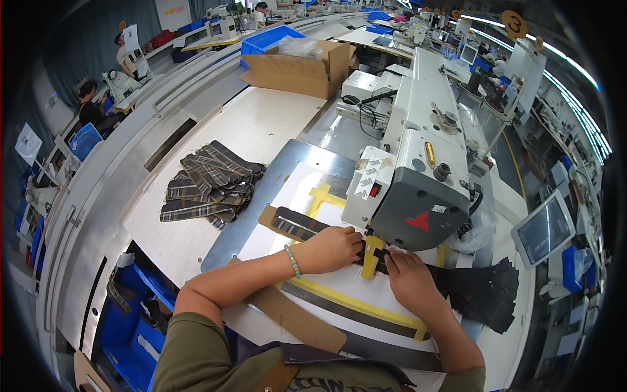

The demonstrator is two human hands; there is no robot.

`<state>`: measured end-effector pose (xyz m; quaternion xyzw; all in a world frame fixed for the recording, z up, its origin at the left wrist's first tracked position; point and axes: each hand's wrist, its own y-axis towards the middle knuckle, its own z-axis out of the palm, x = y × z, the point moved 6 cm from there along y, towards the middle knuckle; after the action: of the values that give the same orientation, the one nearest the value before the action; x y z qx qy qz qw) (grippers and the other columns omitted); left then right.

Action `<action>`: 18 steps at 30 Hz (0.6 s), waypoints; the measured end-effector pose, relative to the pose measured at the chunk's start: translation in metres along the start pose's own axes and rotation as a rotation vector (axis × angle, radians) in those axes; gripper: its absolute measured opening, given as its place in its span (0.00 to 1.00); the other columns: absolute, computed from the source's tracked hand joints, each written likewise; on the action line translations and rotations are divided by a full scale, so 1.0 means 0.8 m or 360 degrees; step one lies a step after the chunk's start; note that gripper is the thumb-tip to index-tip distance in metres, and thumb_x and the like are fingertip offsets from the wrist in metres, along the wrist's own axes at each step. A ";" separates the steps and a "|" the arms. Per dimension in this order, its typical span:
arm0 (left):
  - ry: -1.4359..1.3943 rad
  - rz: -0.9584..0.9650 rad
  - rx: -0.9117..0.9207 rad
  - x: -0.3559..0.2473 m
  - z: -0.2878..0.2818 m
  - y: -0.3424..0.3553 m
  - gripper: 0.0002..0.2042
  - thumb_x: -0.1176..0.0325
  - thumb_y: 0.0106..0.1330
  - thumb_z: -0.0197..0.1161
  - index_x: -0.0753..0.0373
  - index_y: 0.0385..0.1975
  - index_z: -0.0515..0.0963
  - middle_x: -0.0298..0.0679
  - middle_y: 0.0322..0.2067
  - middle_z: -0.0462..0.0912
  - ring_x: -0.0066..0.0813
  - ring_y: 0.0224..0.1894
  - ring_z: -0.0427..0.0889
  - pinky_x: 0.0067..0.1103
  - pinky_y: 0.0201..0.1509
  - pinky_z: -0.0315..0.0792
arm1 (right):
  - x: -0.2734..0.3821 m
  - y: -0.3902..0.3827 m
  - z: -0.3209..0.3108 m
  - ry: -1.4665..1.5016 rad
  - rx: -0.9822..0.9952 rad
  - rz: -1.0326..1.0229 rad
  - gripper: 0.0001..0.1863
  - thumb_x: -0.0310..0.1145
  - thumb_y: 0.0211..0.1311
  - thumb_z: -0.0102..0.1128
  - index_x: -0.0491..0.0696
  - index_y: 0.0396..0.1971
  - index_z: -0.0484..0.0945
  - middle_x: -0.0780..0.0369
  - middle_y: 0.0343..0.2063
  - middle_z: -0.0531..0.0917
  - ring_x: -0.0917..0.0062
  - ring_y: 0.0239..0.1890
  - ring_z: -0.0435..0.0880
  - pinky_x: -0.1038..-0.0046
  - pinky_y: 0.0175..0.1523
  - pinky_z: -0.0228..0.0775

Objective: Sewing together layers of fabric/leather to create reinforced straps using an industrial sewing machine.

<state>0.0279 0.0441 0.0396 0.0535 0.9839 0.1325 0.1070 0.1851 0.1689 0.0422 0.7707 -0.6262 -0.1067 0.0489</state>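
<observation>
My left hand point(331, 249), with a beaded bracelet at its wrist, is closed on the right end of a dark plaid fabric strip point(297, 221). The strip lies over a brown cardboard piece point(266, 216) on the white work plate. My right hand point(415, 282) has its bent fingertips together on a dark fabric piece point(381, 262), just right of a yellow taped block point(371, 257). Both hands are under the front of the sewing machine head point(418, 189); its needle area is partly hidden. Beyond my right hand a fan of dark fabric strips point(486, 291) lies on the table.
A pile of plaid strips point(209, 184) lies on the left of the table. Behind it stands an open cardboard box point(294, 73) beside a blue bin point(268, 42). A tablet screen point(543, 228) stands right; a blue crate point(127, 333) is lower left. Several people work farther off.
</observation>
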 end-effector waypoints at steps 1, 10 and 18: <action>0.0038 0.0012 0.0059 -0.004 0.002 0.000 0.14 0.63 0.66 0.73 0.68 0.42 0.84 0.43 0.46 0.84 0.41 0.49 0.85 0.35 0.55 0.82 | 0.002 0.007 0.003 -0.0151 -0.0051 -0.0011 0.19 0.29 0.64 0.64 0.38 0.53 0.86 0.49 0.54 0.86 0.58 0.58 0.86 0.57 0.72 0.73; 0.0038 0.0081 -0.0018 -0.031 0.004 -0.023 0.19 0.54 0.69 0.72 0.68 0.41 0.82 0.43 0.40 0.83 0.40 0.45 0.84 0.32 0.49 0.82 | 0.030 0.016 0.005 -0.0230 -0.0157 0.0014 0.06 0.29 0.52 0.65 0.45 0.29 0.84 0.61 0.30 0.81 0.69 0.36 0.86 0.66 0.44 0.79; 0.0417 0.0567 -0.0120 -0.118 -0.023 -0.042 0.21 0.67 0.63 0.67 0.68 0.54 0.83 0.32 0.30 0.76 0.26 0.33 0.79 0.22 0.32 0.75 | 0.109 -0.020 -0.083 0.0243 -0.0310 -0.0158 0.11 0.39 0.62 0.68 0.47 0.26 0.83 0.63 0.27 0.79 0.71 0.32 0.83 0.67 0.34 0.73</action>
<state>0.1131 -0.0049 0.0662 0.2046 0.9588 0.1919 -0.0449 0.2319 0.0834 0.0945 0.7983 -0.5683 -0.1105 0.1657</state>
